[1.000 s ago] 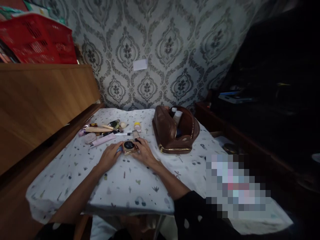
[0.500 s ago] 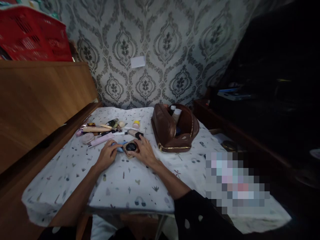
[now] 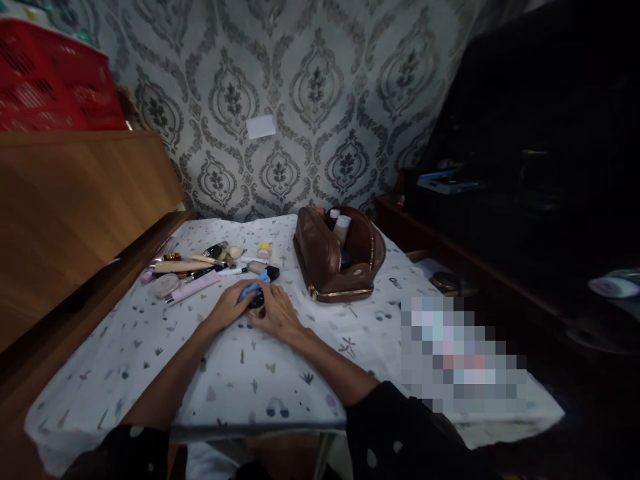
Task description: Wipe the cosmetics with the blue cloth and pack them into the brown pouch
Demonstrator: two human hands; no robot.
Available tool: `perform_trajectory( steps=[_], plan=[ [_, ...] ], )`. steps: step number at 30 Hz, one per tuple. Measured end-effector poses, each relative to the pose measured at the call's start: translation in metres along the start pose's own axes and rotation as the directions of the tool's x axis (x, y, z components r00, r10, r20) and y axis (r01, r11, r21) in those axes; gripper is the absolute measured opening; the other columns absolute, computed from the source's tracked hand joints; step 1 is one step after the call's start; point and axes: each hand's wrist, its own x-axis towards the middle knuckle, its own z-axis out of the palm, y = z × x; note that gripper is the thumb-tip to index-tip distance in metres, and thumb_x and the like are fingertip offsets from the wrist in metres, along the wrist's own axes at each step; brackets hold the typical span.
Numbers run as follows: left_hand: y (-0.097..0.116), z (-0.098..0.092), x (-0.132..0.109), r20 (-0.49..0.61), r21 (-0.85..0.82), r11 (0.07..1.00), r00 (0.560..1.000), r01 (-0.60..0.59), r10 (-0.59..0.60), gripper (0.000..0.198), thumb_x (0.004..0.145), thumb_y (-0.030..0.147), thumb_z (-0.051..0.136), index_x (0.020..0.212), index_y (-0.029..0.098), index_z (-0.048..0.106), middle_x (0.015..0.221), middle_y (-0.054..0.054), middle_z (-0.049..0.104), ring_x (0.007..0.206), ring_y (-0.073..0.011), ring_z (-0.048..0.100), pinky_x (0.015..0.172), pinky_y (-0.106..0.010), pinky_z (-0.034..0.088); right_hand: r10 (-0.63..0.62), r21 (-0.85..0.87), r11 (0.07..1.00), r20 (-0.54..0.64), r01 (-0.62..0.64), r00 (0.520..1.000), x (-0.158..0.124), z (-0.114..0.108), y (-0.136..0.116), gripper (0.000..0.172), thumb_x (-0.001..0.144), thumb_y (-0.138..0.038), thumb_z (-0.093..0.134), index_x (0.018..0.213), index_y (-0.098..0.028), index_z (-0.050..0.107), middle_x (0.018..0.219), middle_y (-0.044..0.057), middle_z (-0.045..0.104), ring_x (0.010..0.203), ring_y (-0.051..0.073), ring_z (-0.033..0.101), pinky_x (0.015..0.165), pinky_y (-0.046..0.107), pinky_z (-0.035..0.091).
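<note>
Two hands meet over the middle of a patterned table cover (image 3: 227,380), the left hand (image 3: 231,305) pinching a blue cloth (image 3: 249,291), the right hand (image 3: 276,310) bent partly closed around the right side of a dark-lidded container (image 3: 258,300). Half a second ago the cloth lay to the container's left; now it reaches over the lid, suggesting wiping is under way. How firmly the fingers press cannot be told. Makeup items (image 3: 183,266) lie far left, an open brown bag (image 3: 320,247) far right.

Free room on cloth (image 3: 235,390) nearside of hands (image 3: 278,312), obstacles either side: brown bag (image 3: 317,243) right, pink tube (image 3: 195,287) left.
</note>
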Motion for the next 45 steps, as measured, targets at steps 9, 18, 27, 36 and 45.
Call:
perform_trajectory(
  steps=[9,18,27,36,45],
  plan=[
    [0.006,0.006,-0.006,-0.154,0.353,0.932,0.988,0.083,-0.03,0.044,0.096,0.052,0.037,0.094,0.017,0.063,0.091,-0.011,0.065,0.093,-0.028,0.058,0.089,-0.043,0.047,0.009,0.033,0.999,-0.052,-0.007,0.999,0.0,0.006,0.004,0.079,0.074,-0.033,0.066,0.144,-0.009,0.037,0.121,0.018,0.06,0.11,0.031,0.053,0.097,0.046,0.043],
    [0.0,0.008,-0.01,-0.218,0.547,0.826,0.976,0.137,-0.017,0.048,0.098,0.05,0.031,0.085,0.019,0.066,0.083,-0.013,0.068,0.087,-0.0307,0.062,0.076,-0.041,0.048,0.053,-0.044,0.998,-0.019,-0.054,0.998,-0.001,0.002,0.0,0.078,0.076,-0.042,0.067,0.143,-0.011,0.041,0.12,0.018,0.061,0.11,0.033,0.054,0.095,0.047,0.045],
    [0.003,0.001,-0.009,-0.312,0.359,0.883,0.931,0.303,-0.192,0.046,0.092,0.05,0.041,0.063,0.02,0.062,0.066,-0.01,0.065,0.075,-0.0258,0.062,0.068,-0.033,0.044,0.046,0.027,0.999,-0.004,-0.046,0.999,0.001,0.001,0.003,0.077,0.079,-0.044,0.067,0.144,-0.013,0.039,0.121,0.018,0.062,0.111,0.032,0.056,0.097,0.047,0.044],
    [-0.01,-0.006,-0.002,-0.273,0.109,0.974,0.948,0.2,-0.164,0.043,0.097,0.038,0.029,0.1,0.015,0.066,0.102,-0.012,0.071,0.097,-0.0233,0.064,0.089,-0.035,0.047,-0.285,0.34,0.904,0.025,0.26,0.958,0.005,-0.002,0.018,0.08,0.078,-0.03,0.069,0.148,-0.016,0.032,0.142,0.016,0.048,0.135,0.027,0.042,0.111,0.044,0.037],
    [-0.002,-0.014,-0.006,-0.154,-0.204,0.974,0.98,0.097,-0.13,0.036,0.093,0.047,0.044,0.096,0.017,0.063,0.087,-0.003,0.067,0.086,-0.0206,0.062,0.081,-0.03,0.048,-0.036,0.385,0.923,0.052,0.013,0.998,0.008,0.003,0.027,0.098,0.068,-0.028,0.08,0.151,-0.023,0.028,0.145,0.016,0.042,0.133,0.03,0.045,0.107,0.048,0.042]
  ],
)
